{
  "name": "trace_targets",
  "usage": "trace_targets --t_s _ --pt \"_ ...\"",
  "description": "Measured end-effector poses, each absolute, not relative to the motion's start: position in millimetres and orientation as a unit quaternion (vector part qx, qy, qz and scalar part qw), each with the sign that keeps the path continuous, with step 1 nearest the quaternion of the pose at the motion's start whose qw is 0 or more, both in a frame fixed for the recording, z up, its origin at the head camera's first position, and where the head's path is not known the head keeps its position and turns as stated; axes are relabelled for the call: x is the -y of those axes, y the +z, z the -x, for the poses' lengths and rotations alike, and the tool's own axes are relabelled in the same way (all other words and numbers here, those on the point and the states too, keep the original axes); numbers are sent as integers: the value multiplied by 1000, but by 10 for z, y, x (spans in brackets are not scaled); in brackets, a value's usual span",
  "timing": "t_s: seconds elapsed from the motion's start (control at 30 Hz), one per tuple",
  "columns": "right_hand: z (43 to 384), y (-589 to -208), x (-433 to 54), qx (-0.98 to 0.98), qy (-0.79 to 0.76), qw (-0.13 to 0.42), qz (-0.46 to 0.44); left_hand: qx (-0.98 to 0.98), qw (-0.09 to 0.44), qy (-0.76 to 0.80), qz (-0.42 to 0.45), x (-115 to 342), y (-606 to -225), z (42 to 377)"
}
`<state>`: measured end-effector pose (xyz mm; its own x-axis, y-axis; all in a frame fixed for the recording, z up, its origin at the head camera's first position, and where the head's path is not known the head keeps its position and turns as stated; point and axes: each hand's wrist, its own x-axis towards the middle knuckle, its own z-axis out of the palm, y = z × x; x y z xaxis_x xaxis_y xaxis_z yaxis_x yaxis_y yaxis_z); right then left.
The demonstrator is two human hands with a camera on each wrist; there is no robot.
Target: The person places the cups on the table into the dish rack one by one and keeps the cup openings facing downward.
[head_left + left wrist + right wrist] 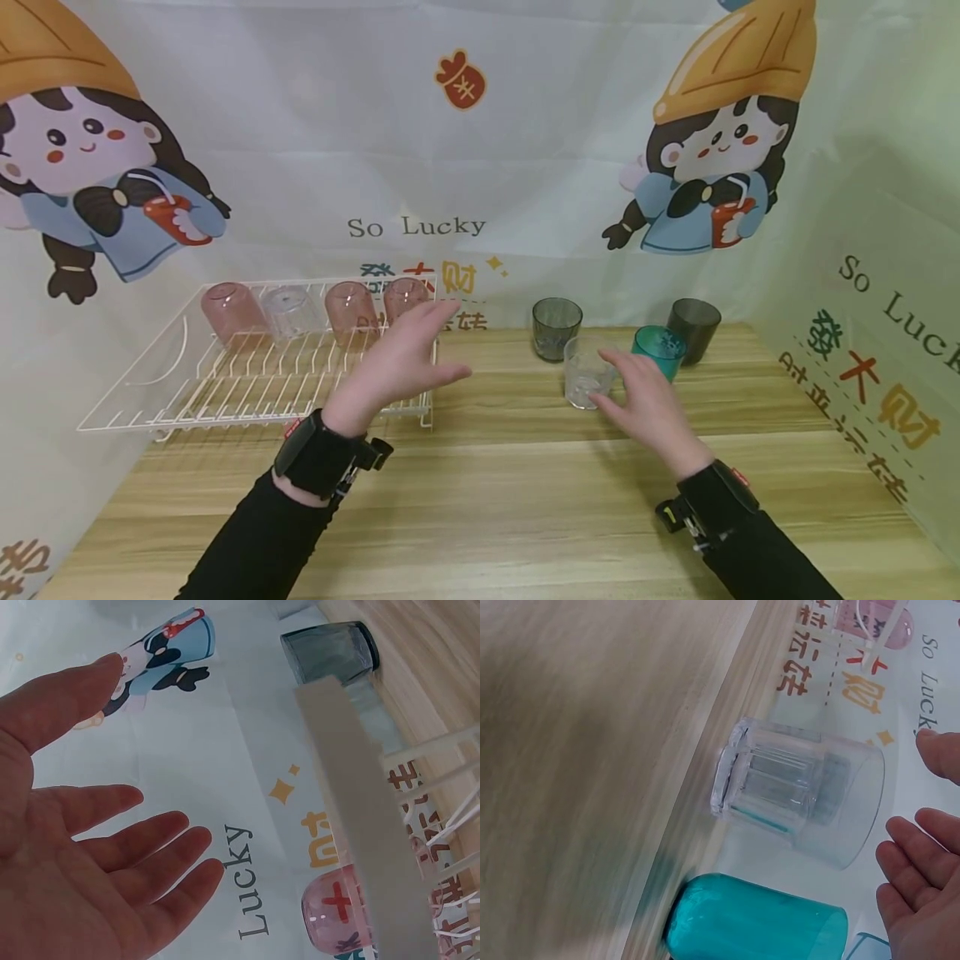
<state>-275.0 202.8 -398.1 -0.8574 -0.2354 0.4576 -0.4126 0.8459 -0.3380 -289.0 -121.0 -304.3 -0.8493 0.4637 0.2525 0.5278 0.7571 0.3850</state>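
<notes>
My right hand (651, 408), fingers spread and slightly bent, is beside a clear glass (579, 382) that stands upright on the table. In the right wrist view, a gap shows between those fingertips (900, 829) and the glass's rim. Close by the same hand stands a teal glass (654, 343). Over the right end of a white wire rack (247, 408), my left hand (390, 358) is held with thumb and fingers apart and nothing in it. Behind that hand, a pink glass (406, 293) sits upside down on the rack, partly hidden by the fingers.
Farther left on the rack are two more upturned pink glasses (232, 312) and a clear one (291, 312). A grey glass (557, 329) and a darker glass (696, 327) stand at the back of the wooden table (510, 517), near a printed white backdrop (555, 150).
</notes>
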Motion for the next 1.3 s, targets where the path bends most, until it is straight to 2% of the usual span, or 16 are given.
trace_targets --t_s 0.43,1.3 --pt "2825 -3980 -1966 948 199 186 -164 937 86 -209 267 1140 -3133 2760" --pt "2933 -4073 -1884 948 160 191 -196 932 111 -208 276 1023 -3329 2719"
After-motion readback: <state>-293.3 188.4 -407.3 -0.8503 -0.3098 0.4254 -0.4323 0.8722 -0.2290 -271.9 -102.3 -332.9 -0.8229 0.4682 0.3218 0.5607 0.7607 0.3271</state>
